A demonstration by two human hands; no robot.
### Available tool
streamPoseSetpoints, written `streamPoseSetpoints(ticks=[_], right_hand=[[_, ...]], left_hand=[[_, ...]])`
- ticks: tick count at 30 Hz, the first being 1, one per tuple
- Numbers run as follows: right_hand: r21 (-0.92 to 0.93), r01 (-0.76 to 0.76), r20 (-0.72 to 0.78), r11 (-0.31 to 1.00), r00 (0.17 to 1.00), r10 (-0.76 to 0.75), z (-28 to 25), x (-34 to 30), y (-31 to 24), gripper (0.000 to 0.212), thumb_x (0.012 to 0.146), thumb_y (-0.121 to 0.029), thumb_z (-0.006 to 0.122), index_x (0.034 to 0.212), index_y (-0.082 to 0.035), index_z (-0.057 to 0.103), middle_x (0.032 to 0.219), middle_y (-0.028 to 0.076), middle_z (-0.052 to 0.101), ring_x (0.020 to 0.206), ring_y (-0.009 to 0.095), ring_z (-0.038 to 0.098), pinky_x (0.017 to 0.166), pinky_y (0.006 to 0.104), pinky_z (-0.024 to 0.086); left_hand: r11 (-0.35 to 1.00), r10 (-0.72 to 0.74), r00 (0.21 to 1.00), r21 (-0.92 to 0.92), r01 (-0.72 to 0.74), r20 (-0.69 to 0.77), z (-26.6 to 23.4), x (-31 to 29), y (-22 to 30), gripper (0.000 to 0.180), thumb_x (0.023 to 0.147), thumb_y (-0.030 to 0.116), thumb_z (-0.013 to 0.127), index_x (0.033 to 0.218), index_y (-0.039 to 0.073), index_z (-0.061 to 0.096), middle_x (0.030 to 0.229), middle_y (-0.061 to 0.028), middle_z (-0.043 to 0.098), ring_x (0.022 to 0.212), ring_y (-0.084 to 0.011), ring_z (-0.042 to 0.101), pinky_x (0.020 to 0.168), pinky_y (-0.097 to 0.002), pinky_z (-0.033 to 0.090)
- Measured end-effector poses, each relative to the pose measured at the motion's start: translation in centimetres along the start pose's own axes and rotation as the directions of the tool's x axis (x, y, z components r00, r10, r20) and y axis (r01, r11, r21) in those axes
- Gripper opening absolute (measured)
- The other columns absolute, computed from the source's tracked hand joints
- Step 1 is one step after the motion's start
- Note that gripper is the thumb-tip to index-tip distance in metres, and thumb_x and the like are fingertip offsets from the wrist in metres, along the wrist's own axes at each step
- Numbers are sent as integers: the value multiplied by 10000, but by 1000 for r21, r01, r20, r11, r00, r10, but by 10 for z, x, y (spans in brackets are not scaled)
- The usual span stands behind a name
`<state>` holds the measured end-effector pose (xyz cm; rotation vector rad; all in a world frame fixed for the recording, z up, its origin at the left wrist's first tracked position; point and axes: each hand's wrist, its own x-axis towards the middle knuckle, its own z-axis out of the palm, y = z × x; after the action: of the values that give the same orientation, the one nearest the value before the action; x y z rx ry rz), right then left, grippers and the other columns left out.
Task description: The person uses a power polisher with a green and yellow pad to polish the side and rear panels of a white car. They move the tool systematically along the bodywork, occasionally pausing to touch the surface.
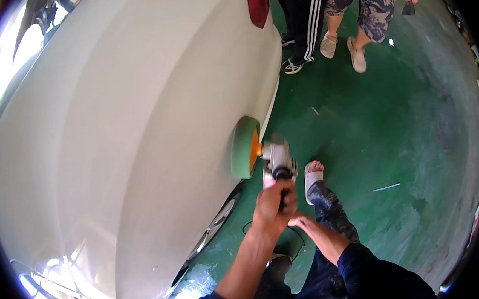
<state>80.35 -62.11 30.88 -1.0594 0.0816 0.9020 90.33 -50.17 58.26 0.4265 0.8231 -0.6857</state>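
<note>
A polisher (278,157) with a green foam pad (243,149) on an orange backing plate is held against the side of a pale, glossy car body (155,111). The pad's face touches the panel, near the car's lower edge. My left hand (274,202) is closed round the black handle of the polisher. My right hand (295,219) reaches in beneath the left one and is mostly hidden behind it. A patch of skin shows at the polisher's body, and the right hand appears closed on the tool there.
A black cord (297,239) loops below my hands. The car's wheel (217,227) is close on the left. Two people stand beyond the car's red tail light (258,4); one holds a dark scraper-like blade (408,8). A thin white strip (386,187) lies on the green floor (369,125).
</note>
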Motion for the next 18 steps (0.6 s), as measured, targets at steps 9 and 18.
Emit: streamPoseSetpoints(ticks=[9, 18], right_hand=[[70, 38, -59, 997, 998, -34, -37, 44, -47, 612, 680, 91, 741, 1265, -28, 608, 1225, 72, 667, 1120, 216, 628, 970, 377, 506], [-293, -126, -58, 948, 992, 114, 95, -37, 72, 559, 706, 1, 764, 1246, -44, 627, 1210, 71, 681, 1114, 211, 641, 962, 371, 517]], left_hand=[[978, 143, 989, -147, -147, -36, 68, 52, 9, 98, 910, -8, 553, 940, 21, 464, 724, -33, 456, 551, -109, 429, 441, -246, 319], [963, 5, 999, -269, -14, -34, -50, -88, -14, 44, 965, 22, 501, 1005, 24, 483, 697, -9, 422, 522, -86, 376, 442, -217, 300]])
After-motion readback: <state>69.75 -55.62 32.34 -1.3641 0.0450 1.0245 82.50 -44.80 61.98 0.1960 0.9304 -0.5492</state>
